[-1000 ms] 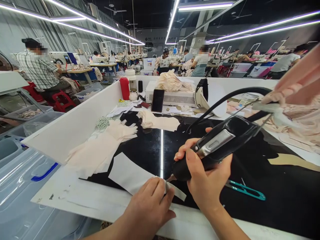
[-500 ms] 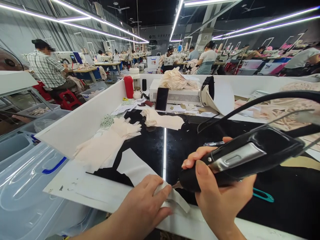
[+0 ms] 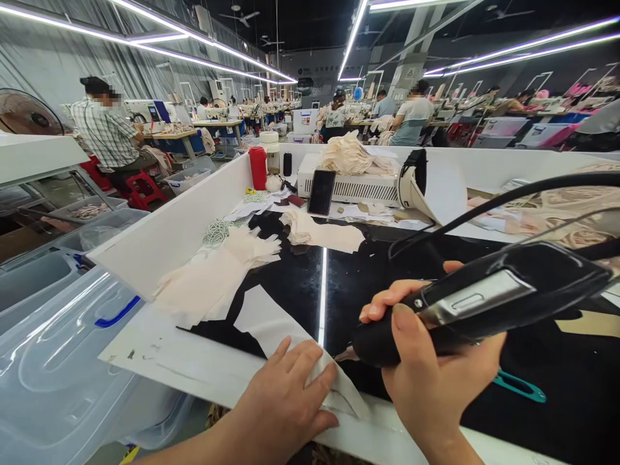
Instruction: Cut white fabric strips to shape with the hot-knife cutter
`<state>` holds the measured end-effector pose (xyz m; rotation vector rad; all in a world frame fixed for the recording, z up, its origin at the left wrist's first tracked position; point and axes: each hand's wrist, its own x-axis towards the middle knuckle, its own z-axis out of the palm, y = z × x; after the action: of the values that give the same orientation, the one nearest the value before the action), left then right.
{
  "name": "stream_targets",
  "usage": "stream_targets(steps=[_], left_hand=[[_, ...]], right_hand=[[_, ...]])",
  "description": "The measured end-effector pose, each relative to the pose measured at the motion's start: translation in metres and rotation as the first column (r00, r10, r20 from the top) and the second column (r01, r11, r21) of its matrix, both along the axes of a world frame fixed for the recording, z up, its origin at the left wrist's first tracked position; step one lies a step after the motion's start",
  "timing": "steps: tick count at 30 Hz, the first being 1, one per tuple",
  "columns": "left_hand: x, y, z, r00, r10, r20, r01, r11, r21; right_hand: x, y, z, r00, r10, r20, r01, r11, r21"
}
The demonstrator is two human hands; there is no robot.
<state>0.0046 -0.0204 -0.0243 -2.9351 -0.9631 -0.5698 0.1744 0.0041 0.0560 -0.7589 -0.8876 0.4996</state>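
Note:
My right hand (image 3: 426,368) grips a black corded hand tool (image 3: 484,303), its metal tip (image 3: 345,354) pointing left and down at a thin white sheet (image 3: 276,326). My left hand (image 3: 285,400) lies flat on the near end of that sheet, fingers spread, pressing it onto the glossy black table top (image 3: 300,284). The tool's cable (image 3: 484,206) loops up and off to the right.
A stack of pale fabric pieces (image 3: 217,278) lies left of the sheet. Teal snips (image 3: 520,386) rest right of my wrist. A white machine (image 3: 353,184) with a phone (image 3: 321,192) leaning on it stands at the back. Clear plastic bins (image 3: 58,361) sit left. Other workers sit beyond.
The view has shifted so everything sits slightly right and lower. My left hand slid a little along the sheet. Someone's pink-sleeved arm at the upper right has gone from view.

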Motion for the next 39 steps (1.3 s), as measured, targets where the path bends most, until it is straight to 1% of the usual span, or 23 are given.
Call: stream_targets(steps=[4,9,15,19,24,27,31,33,36,39], left_hand=[[0.002,0.001,0.003,1.0,0.0,0.015,0.0,1.0,-0.014],[0.0,0.0,0.003,0.999,-0.006,0.04,0.008,0.999,-0.037],[0.0,0.001,0.006,0.999,-0.005,0.052,0.008,0.998,-0.059],[0.0,0.002,0.005,0.997,-0.014,0.074,0.018,0.998,-0.056],[0.0,0.002,0.003,0.996,-0.023,0.086,0.028,0.998,-0.053],[-0.001,0.002,0.01,0.996,-0.037,0.084,0.044,0.995,-0.085],[-0.012,0.009,0.026,0.993,-0.041,0.11,0.064,0.974,-0.216],[-0.021,0.016,0.029,0.991,-0.072,0.113,0.1,0.961,-0.258],[-0.033,0.024,0.027,0.993,-0.095,0.067,0.107,0.97,-0.217],[-0.033,0.027,0.022,0.999,-0.046,-0.004,0.045,0.987,-0.155]], right_hand=[[-0.003,0.005,-0.003,0.999,0.034,0.02,-0.034,0.999,0.004],[-0.004,0.005,-0.006,0.998,0.042,0.038,-0.042,0.999,-0.011],[-0.005,0.009,-0.004,0.997,0.072,0.003,-0.072,0.997,-0.004],[-0.009,0.013,-0.006,0.995,0.097,0.015,-0.097,0.995,0.004],[-0.01,0.014,-0.01,0.996,0.078,0.034,-0.078,0.997,0.0],[-0.009,0.016,-0.01,0.995,0.091,0.029,-0.091,0.996,0.002],[-0.007,0.021,-0.007,0.995,0.094,0.017,-0.094,0.996,-0.01],[-0.004,0.021,-0.003,0.997,0.079,0.018,-0.079,0.997,-0.007],[0.003,0.019,0.004,0.998,0.055,0.013,-0.055,0.998,0.001],[0.009,0.012,0.009,0.998,0.058,-0.002,-0.058,0.998,-0.006]])
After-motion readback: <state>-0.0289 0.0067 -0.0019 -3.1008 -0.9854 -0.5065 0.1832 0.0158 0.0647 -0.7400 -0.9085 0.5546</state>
